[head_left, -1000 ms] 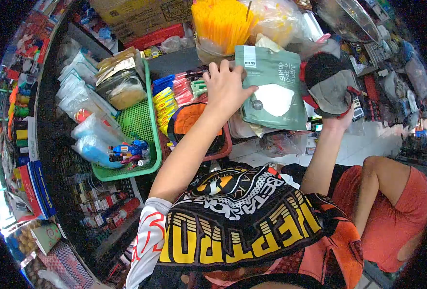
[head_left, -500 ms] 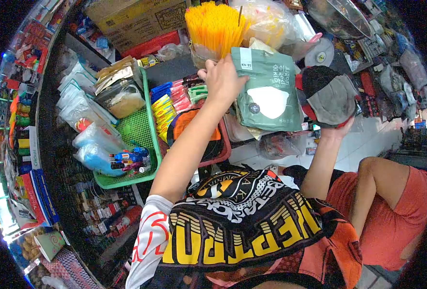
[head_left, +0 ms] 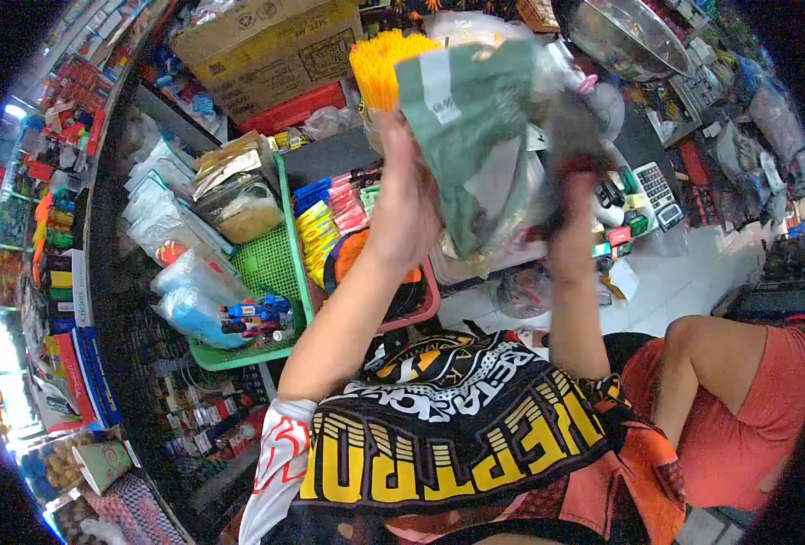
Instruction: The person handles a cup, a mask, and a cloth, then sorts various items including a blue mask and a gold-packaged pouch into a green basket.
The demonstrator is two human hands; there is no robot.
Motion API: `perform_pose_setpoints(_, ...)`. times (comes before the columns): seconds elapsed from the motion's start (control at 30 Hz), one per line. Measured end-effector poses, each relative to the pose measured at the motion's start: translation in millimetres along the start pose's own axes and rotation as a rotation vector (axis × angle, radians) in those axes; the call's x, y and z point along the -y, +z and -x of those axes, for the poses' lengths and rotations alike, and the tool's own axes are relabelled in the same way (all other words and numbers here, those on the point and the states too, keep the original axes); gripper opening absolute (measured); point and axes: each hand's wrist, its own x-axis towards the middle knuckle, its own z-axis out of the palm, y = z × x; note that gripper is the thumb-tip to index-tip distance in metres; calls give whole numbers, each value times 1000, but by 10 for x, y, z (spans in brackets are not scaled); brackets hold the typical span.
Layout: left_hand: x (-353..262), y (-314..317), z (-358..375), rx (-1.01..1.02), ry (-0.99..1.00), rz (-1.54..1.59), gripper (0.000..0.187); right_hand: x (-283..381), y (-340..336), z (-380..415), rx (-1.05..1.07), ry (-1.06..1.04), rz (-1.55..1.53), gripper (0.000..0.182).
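Note:
The green KN95 packet point(head_left: 462, 118) is lifted and tilted, blurred by motion, in front of yellow sticks point(head_left: 380, 68). My left hand point(head_left: 402, 204) is at the packet's left edge, its fingers partly hidden or smeared. My right hand point(head_left: 573, 204) is closed round a dark grey and red cloth item point(head_left: 571, 136), which is smeared and close to the packet's right side. Below my hands lies a red basket point(head_left: 432, 300) with an orange and black item point(head_left: 352, 254). Pens and colourful packs point(head_left: 330, 213) lie beside it.
A green basket point(head_left: 303, 263) with plastic-wrapped goods stands at the left. Behind are a cardboard box point(head_left: 275, 59) and a metal basin point(head_left: 634, 41). A calculator point(head_left: 654, 189) lies at the right. Someone's bent knee point(head_left: 711, 363) is at the lower right.
The packet has risen and tilted. My right hand has moved left and up with the cloth item, uncovering the calculator. My left hand has shifted down along the packet's edge.

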Motion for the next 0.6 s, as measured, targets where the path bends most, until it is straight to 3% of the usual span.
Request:
perform_pose_setpoints(0.03, 176, -546, 47, 514, -124, 515, 54, -175, 189, -61, 55, -289, 477, 52)
perform_pose_setpoints(0.07, 232, -329, 349, 85, -58, -133, 55, -139, 480, -98, 210, -607, 851, 48)
perform_pose_setpoints(0.1, 162, -310, 420, 18, -51, -141, 56, -151, 661, -112, 234, -612, 977, 41)
perform_pose_setpoints(0.33, -30, -753, 527, -179, 126, -106, 57, -430, 1153, -75, 557, -592, 459, 41)
perform_pose_setpoints(0.4, -23, -877, 584, -231, 186, -75, 57, -512, 1176, -17, 618, -385, 221, 42)
perform_pose_setpoints(0.47, -22, -911, 632, -264, 220, -53, 57, -521, 1168, 96, 670, -595, 499, 52)
perform_pose_setpoints(0.6, -74, -817, 739, -216, 215, 11, 57, -510, 1207, 39, 618, -596, 741, 44)
